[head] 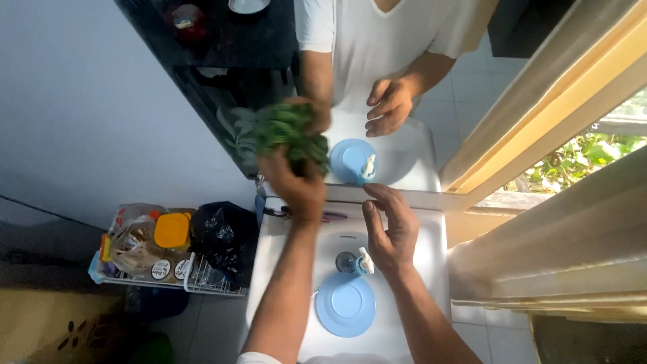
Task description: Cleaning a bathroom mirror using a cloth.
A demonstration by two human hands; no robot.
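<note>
My left hand (296, 187) is raised over the back edge of a white sink (431, 269), shut on a bunch of green leafy vegetable (288, 135) held against the mirror (411, 158). My right hand (392, 232) holds nothing, its fingers spread on the sink's back rim just above the small white and blue tap (362, 260). A light blue plate (346, 305) lies in the basin beside the drain (344, 261). In the mirror I see the reflection of my white shirt, both hands and the plate.
Left of the sink stands a wire rack (202, 282) holding packets, an orange-lidded container (171, 230) and a black plastic bag (224, 237). A wooden window frame (539, 121) runs along the right. White floor tiles show below.
</note>
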